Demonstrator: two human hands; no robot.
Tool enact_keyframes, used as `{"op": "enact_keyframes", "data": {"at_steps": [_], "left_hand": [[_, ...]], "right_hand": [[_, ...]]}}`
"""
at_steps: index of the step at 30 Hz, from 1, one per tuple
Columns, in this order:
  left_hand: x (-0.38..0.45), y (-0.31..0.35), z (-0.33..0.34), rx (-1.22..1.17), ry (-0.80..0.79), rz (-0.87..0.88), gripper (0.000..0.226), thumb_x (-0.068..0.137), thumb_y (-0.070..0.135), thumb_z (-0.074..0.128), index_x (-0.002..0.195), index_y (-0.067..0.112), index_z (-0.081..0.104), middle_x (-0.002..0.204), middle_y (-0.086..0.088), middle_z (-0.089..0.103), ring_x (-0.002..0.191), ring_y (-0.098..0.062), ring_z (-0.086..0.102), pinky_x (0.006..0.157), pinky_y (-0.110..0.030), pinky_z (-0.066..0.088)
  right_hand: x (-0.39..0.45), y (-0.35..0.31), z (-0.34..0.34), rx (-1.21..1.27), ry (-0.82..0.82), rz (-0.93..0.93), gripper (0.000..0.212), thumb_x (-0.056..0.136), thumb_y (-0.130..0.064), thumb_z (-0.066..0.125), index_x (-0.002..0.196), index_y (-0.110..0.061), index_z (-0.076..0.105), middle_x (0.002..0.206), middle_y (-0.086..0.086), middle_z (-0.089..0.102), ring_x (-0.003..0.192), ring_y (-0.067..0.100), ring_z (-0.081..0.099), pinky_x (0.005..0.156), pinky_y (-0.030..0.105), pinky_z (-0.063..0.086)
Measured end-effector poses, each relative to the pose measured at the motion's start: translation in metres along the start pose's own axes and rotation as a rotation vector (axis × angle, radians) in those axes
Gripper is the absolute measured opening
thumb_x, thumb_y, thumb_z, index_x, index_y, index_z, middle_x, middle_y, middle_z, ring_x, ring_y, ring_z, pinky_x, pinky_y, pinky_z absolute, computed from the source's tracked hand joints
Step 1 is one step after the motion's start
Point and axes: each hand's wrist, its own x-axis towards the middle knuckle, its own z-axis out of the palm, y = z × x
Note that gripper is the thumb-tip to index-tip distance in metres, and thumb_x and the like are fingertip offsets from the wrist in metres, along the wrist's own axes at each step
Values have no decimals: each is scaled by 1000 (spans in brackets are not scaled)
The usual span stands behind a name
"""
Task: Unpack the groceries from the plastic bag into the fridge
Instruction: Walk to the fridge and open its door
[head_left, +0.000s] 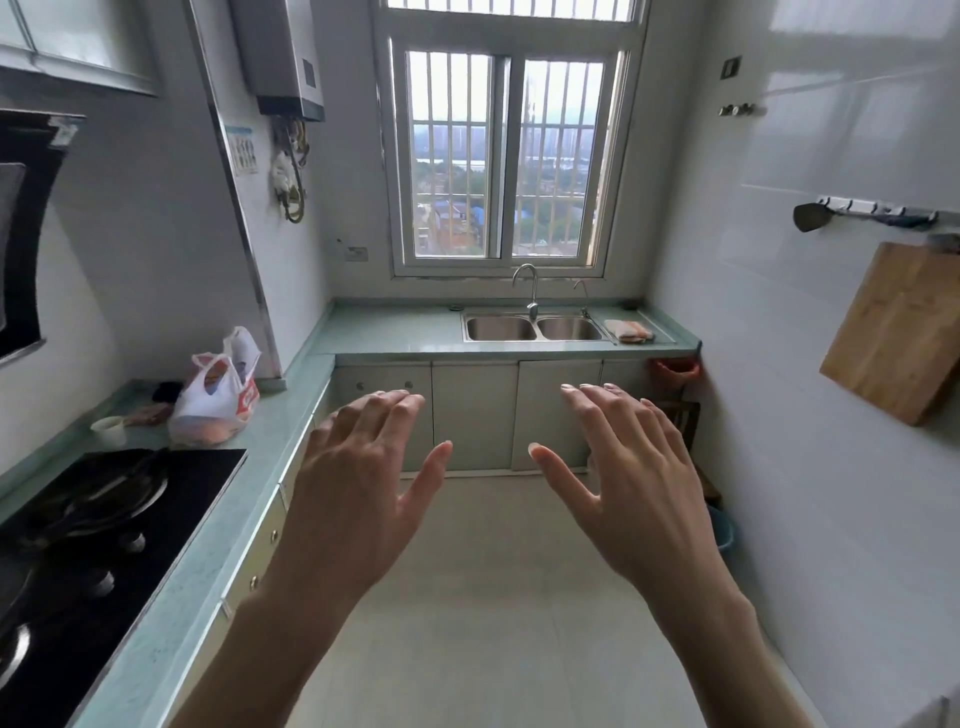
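A white plastic bag (215, 397) with red print stands on the green counter (270, 431) at the left, its handles up and orange items showing through its base. My left hand (358, 467) and my right hand (623, 467) are held out in front of me over the floor, palms down, fingers spread and straight. Both hold nothing. The bag is well to the left of my left hand. No fridge is in view.
A black gas hob (93, 525) fills the near left counter. A small white cup (110, 430) sits by the bag. A double sink (535, 328) lies under the window, with a cloth (628, 331) to its right. A wooden cutting board (898, 332) hangs on the right wall. A blue bucket (722, 530) stands on the floor at the right.
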Motion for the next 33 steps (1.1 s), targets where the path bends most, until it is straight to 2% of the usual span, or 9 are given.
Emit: {"op": "enact_keyframes", "data": {"at_steps": [10, 17, 25, 33], "left_hand": [[78, -55, 72, -5, 0, -4, 57, 101, 56, 40, 137, 17, 59, 137, 0, 64, 129, -24, 59, 107, -44, 46], [162, -116, 128, -21, 14, 31, 55, 100, 54, 44, 138, 16, 59, 137, -3, 64, 129, -25, 59, 107, -45, 48], [249, -180, 187, -48, 7, 81, 58, 100, 56, 40, 138, 16, 59, 138, -3, 64, 128, -26, 59, 108, -45, 46], [317, -191, 260, -93, -63, 154, 59, 99, 57, 42, 137, 16, 61, 137, -4, 64, 130, -26, 56, 111, -46, 43]], "right_hand": [[87, 9, 78, -11, -14, 3, 67, 101, -68, 36, 149, -22, 47, 151, -1, 52, 145, 21, 43, 122, 45, 32], [170, 4, 144, -44, -9, 30, 70, 101, -70, 34, 152, -23, 44, 153, -1, 50, 146, 20, 42, 122, 46, 33], [250, 4, 213, -91, 9, 76, 69, 101, -69, 35, 149, -21, 47, 150, 1, 53, 142, 23, 47, 121, 46, 35], [290, 34, 253, -181, -11, 187, 71, 101, -68, 35, 149, -18, 49, 147, 4, 56, 140, 25, 49, 117, 51, 40]]}}
